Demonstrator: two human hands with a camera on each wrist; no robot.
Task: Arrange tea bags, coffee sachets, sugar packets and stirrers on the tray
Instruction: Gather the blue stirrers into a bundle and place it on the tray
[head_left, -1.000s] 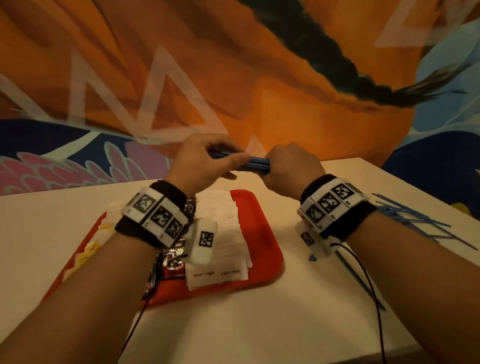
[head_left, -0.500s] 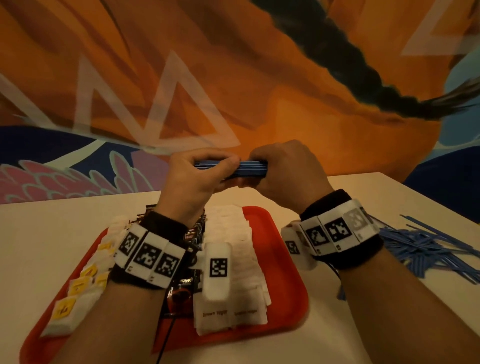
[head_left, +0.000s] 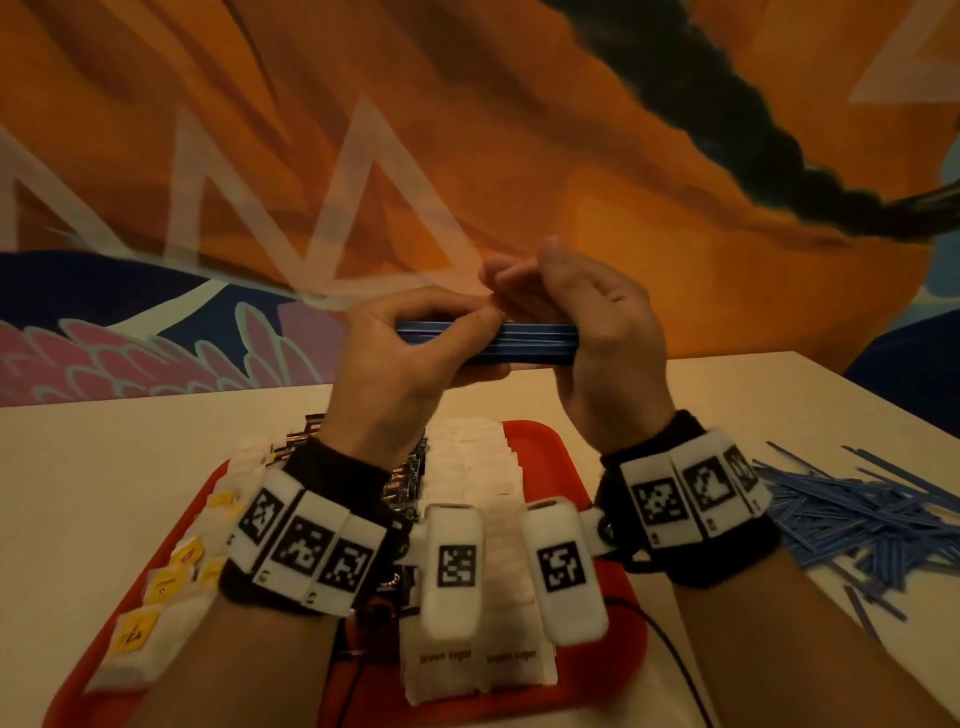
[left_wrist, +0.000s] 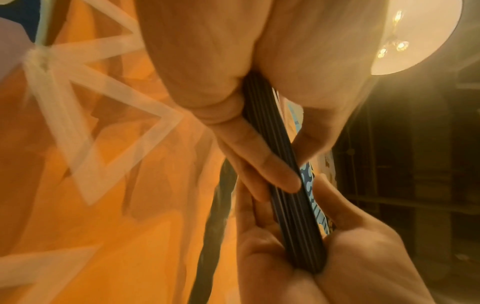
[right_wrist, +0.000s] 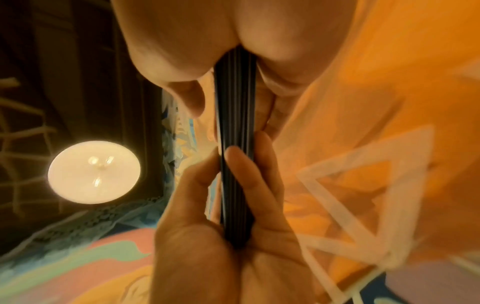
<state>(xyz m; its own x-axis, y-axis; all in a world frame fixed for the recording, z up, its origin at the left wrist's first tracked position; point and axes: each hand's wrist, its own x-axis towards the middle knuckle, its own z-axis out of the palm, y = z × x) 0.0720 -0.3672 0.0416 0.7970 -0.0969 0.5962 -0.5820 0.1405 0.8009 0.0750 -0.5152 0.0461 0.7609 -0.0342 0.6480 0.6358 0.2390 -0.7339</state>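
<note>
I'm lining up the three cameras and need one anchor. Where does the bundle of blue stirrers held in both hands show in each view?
Head: bundle of blue stirrers lies level at centre, above the red tray.
Left wrist: runs down the middle.
Right wrist: upright at centre.
Shared landmark: the orange mural lies behind it in all three.

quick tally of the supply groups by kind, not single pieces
white tea bags with yellow tags: 1
dark foil coffee sachets: 1
white paper sugar packets: 1
thin blue stirrers: 2, held bundle, loose pile
total: 5
</note>
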